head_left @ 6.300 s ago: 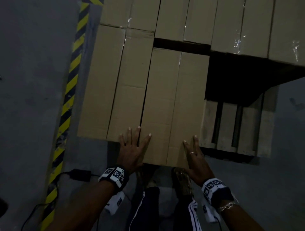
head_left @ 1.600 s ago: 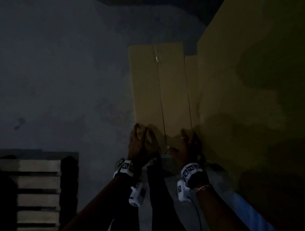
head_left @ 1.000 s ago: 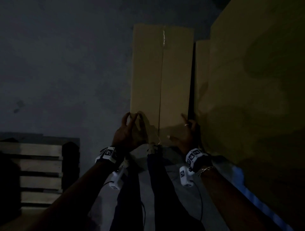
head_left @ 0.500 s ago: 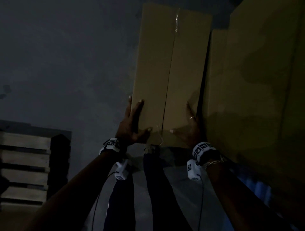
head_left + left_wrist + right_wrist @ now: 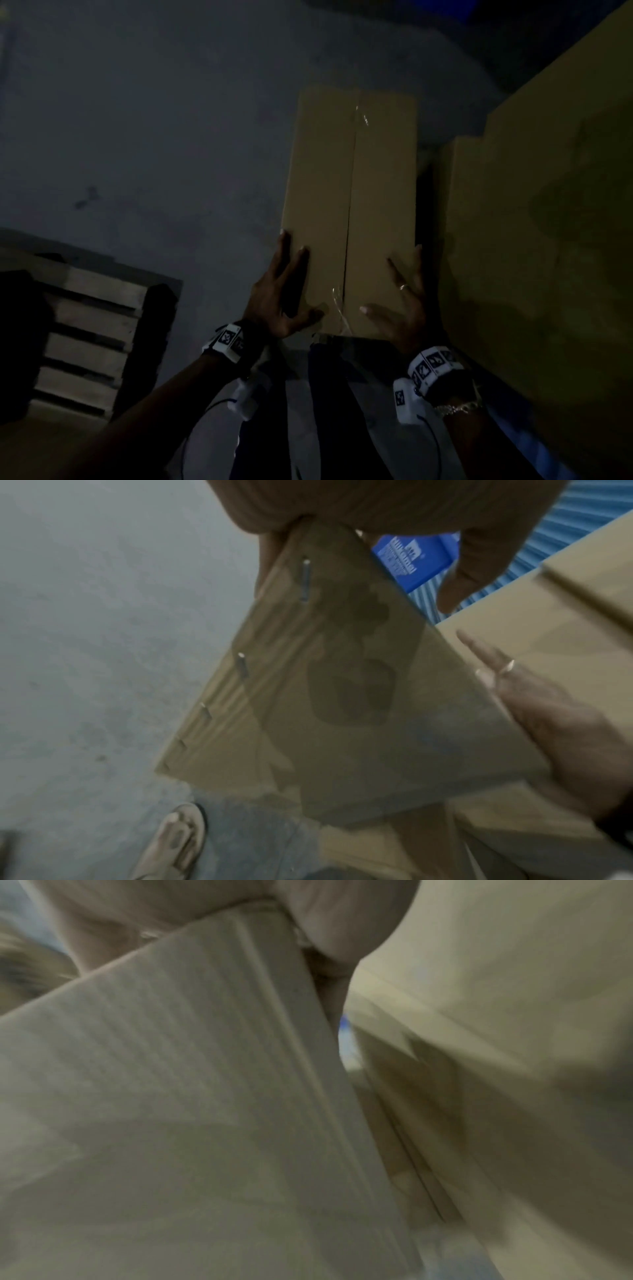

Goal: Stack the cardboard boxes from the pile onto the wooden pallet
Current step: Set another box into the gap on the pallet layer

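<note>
Nearest the camera, a long cardboard box [image 5: 349, 205] is held at its near end between both hands, which are set well apart on opposite sides. The left hand [image 5: 277, 294] is pressed against the left side with straight fingers lying along the top edge and the thumb hooked across the near corner; the right hand [image 5: 404, 301] is spread on the right side, its thumb laid over the top panel and a ring visible on one finger. In the left wrist view the box's underside is seen clear of the grey floor [image 5: 137, 137], so it is judged to be lifted, with staples showing along one seam. The box appears stiff and fairly light, since it is carried by its end alone, yet its length would be expected to make the far end swing and sag; a grip shifted towards the middle or under the bottom edges would be steadier. The smooth board and the taped centre seam are likely slippery under flat palms. Just beside the box on the right, the pile of boxes [image 5: 531, 240] is stacked high. Farther off to the left, the wooden pallet [image 5: 89, 325] lies on the floor.
</note>
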Tool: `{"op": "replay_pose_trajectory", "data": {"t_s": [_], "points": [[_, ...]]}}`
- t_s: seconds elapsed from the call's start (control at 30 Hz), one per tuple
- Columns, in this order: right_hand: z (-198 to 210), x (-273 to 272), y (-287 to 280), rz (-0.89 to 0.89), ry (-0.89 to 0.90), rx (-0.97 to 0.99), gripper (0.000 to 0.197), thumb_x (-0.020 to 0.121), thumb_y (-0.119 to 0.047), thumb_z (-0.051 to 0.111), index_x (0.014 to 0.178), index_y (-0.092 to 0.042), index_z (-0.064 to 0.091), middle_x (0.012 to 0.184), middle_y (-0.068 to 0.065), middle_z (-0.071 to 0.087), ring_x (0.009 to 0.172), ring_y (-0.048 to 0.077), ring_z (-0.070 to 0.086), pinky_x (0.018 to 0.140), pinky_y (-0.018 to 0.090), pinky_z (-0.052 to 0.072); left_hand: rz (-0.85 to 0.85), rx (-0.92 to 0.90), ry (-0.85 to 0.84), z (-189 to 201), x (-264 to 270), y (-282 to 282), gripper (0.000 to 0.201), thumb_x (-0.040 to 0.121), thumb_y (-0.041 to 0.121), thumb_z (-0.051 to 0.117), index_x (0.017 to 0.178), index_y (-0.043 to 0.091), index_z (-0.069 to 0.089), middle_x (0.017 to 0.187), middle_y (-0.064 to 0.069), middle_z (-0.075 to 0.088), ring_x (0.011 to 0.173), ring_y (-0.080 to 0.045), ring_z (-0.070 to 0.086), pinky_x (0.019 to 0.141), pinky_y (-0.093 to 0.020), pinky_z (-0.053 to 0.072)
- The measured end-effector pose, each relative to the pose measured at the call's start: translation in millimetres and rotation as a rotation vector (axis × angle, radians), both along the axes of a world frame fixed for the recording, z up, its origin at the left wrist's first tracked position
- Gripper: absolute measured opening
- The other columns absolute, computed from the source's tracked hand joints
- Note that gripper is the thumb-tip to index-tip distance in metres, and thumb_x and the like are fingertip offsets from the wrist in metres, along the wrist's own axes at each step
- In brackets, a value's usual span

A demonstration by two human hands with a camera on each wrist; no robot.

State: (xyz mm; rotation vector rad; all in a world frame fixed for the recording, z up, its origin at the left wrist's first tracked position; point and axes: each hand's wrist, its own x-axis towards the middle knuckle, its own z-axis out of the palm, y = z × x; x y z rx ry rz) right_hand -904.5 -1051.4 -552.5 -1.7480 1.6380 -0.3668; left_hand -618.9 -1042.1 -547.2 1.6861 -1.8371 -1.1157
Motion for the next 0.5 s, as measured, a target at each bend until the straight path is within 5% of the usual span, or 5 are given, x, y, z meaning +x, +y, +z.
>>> {"op": "replay_pose_trajectory", "data": {"t_s": [0.17, 0.27, 0.37, 0.5], "points": [[47.7, 20.4, -7.3, 0.099, -0.059, -0.017, 0.085, 0.073, -0.05, 0.085, 0.148, -0.04, 0.046, 0.169, -0.007, -0.003, 0.156, 0.018, 0.001, 0.123, 0.051, 0.022, 0.07, -0.053, -0.047, 56.0, 19.0, 22.6, 0.099, 0.074, 0.056, 0.079, 0.157, 0.027, 0.032, 0.17, 0.005, 0.001, 0.149, -0.016, 0.03, 0.097, -0.046, 0.053], [66.0, 33.0, -11.8, 0.186, -0.125, -0.086, 0.083, 0.069, -0.051, 0.086, 0.144, -0.031, 0.054, 0.169, -0.003, 0.008, 0.156, 0.02, 0.01, 0.122, 0.048, 0.028, 0.114, -0.108, -0.06, 80.9, 31.7, 35.7, 0.095, 0.075, 0.055, 0.081, 0.155, 0.028, 0.036, 0.17, 0.002, 0.003, 0.15, -0.016, 0.03, 0.094, -0.046, 0.056], [88.9, 50.0, -10.9, 0.27, -0.19, -0.118, 0.076, 0.069, -0.044, 0.088, 0.137, -0.023, 0.062, 0.169, -0.001, 0.015, 0.155, 0.018, 0.015, 0.119, 0.029, 0.025, 0.179, -0.128, -0.084, 106.5, 46.3, 56.5, 0.091, 0.076, 0.057, 0.079, 0.154, 0.03, 0.038, 0.169, 0.002, 0.006, 0.15, -0.016, 0.031, 0.097, -0.046, 0.054], [127.5, 82.4, -1.9, 0.38, -0.139, -0.045, 0.077, 0.069, -0.06, 0.078, 0.139, -0.038, 0.057, 0.167, -0.019, 0.006, 0.154, 0.008, 0.01, 0.119, 0.037, 0.03, 0.301, -0.129, -0.098, 137.2, 66.8, 98.1, 0.089, 0.076, 0.061, 0.077, 0.152, 0.034, 0.04, 0.169, 0.007, 0.006, 0.147, -0.014, 0.034, 0.1, -0.042, 0.051]]}}
